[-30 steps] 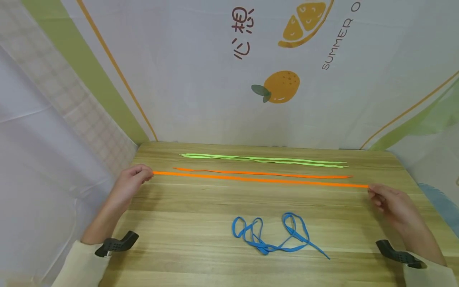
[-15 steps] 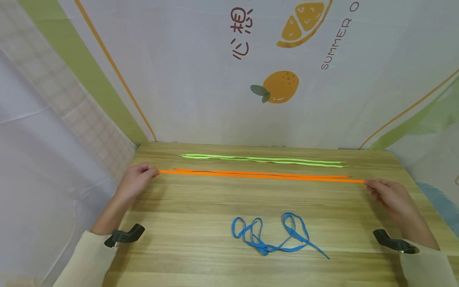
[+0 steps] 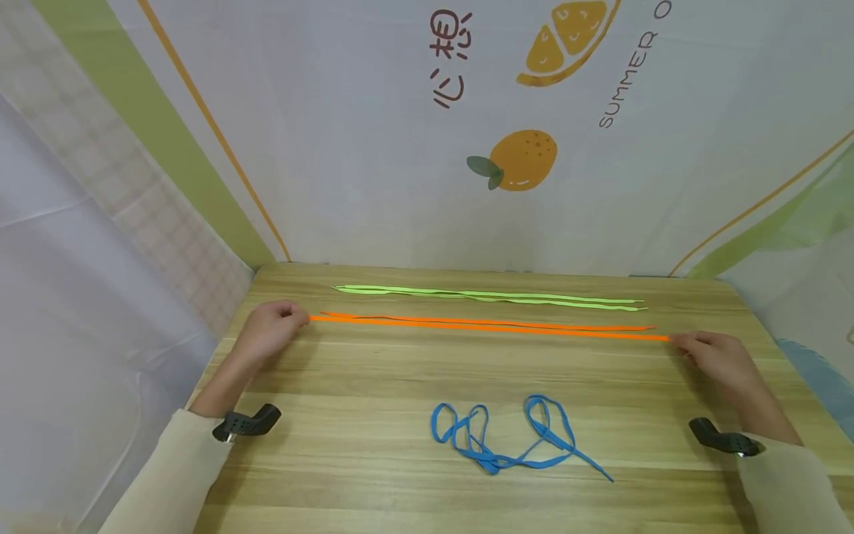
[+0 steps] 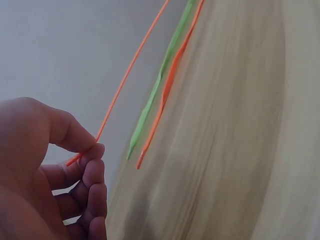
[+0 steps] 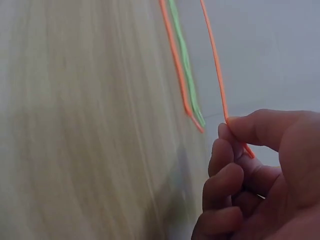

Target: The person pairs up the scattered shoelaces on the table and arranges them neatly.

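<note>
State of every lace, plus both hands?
Held flat orange fabric lace: taut
Second flat orange fabric lace: lying nearly straight
Flat lime-green fabric strands: lying together, nearly straight
Flat blue fabric lace: loosely looped
Left hand: pinching held lace near one end
Right hand: pinching near other end

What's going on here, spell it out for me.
A person pinches an orange lace near its ends, one in the left grip, the other in the right grip, stretched straight above the wooden table. A second orange lace lies stretched out on it, with yellow-green strands farther back. Nearer the person, a blue lace lies in loose loops.
</note>
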Demonstrator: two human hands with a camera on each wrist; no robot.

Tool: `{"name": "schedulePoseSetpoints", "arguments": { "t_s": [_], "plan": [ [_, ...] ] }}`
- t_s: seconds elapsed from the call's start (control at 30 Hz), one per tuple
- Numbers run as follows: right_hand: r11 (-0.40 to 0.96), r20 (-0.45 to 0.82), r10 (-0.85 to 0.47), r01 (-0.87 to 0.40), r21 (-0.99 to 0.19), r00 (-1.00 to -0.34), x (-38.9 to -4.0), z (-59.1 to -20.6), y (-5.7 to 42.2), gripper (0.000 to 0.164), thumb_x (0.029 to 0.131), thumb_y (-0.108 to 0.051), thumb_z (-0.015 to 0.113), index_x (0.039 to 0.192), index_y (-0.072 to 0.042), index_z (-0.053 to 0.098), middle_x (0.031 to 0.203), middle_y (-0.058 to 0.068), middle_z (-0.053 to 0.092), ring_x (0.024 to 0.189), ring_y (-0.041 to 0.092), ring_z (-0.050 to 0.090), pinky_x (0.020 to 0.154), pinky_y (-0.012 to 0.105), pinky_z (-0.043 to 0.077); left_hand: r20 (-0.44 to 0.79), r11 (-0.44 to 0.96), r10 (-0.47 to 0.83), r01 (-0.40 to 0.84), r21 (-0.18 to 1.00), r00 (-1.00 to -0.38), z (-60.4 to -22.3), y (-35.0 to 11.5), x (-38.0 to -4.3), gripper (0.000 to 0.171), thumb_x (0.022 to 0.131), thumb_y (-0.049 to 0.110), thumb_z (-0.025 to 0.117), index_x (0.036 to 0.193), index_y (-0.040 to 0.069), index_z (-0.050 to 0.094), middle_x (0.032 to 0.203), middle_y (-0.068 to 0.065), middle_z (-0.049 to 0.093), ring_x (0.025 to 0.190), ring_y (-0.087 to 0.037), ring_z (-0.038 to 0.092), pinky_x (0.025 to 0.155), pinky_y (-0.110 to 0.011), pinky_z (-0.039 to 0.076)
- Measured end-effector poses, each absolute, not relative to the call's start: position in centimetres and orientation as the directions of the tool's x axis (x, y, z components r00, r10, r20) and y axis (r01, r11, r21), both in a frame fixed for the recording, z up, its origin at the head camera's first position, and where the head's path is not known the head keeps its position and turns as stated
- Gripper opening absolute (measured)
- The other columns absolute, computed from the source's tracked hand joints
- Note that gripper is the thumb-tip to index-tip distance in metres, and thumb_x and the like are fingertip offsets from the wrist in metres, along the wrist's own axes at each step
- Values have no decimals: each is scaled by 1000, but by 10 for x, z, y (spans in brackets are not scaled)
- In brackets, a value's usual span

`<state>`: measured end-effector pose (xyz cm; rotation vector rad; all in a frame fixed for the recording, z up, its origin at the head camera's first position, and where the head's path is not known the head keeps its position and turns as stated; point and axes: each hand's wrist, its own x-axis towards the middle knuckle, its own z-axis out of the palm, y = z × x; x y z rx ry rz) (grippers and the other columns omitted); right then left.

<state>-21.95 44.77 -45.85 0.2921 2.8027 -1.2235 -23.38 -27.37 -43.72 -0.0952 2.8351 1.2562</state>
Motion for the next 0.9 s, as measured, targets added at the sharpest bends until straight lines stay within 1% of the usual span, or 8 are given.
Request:
{"name": "schedulePoseSetpoints", "arguments": {
  "t_s": [0.13,0.23,0.33,0.43,0.53,0.67,0.8,0.9],
  "plan": [
    [725,-121,137,183,-664,-983,-225,-461,445,54,114,-37,58,126,15,69,93,-4,64,84,11,54,69,25,47,-42,720,-28,-50,692,-999,-445,-276,-242,27,101,23,60,105,2,77,103,-12,72,90,-29,59,77,-39,45],
    [759,-113,139,179,-626,-984,-229,-463,443,54,113,-38,60,124,14,71,96,7,68,87,17,55,69,27,46,-20,760,-17,-26,649,-1000,-462,-282,-254,29,98,27,62,102,5,79,102,-14,74,90,-32,62,75,-40,47],
    [793,-109,139,176,-584,-984,-233,-464,442,56,113,-39,59,126,14,70,113,24,71,98,31,61,72,30,47,-7,788,-8,-11,616,-1000,-481,-290,-267,30,96,33,63,99,8,78,97,-12,74,85,-31,62,71,-41,47],
    [817,-119,119,165,-553,-986,-236,-465,442,57,114,-38,57,129,16,68,132,39,64,112,48,62,78,37,48,-30,790,-6,-23,612,-1000,-482,-287,-267,30,96,34,63,98,7,78,94,-11,73,80,-28,60,67,-40,45],
    [834,-130,99,154,-530,-987,-239,-464,440,58,114,-38,56,131,16,66,138,41,60,119,56,60,83,45,51,-97,778,5,-57,626,-995,-460,-274,-254,33,101,31,62,105,2,76,99,-14,73,81,-29,59,67,-39,43],
    [846,-135,88,145,-514,-987,-242,-463,437,58,114,-38,56,129,16,67,133,40,63,116,56,61,85,52,53,-109,801,-13,-75,593,-994,-454,-268,-252,32,103,30,60,104,2,75,95,-11,71,79,-26,57,66,-37,42],
    [859,-131,78,134,-495,-988,-244,-461,435,56,114,-37,56,127,16,68,128,38,67,111,54,64,81,47,52,-100,813,-17,-72,578,-995,-470,-276,-263,31,100,32,60,98,6,76,89,-9,68,73,-25,54,62,-37,40],
    [868,-119,71,120,-482,-990,-244,-462,434,54,113,-36,57,125,15,69,124,36,69,108,52,66,77,43,51,-114,814,-25,-87,574,-993,-475,-279,-268,31,98,35,60,99,9,77,90,-8,69,72,-24,54,60,-37,40]
  ]
}}
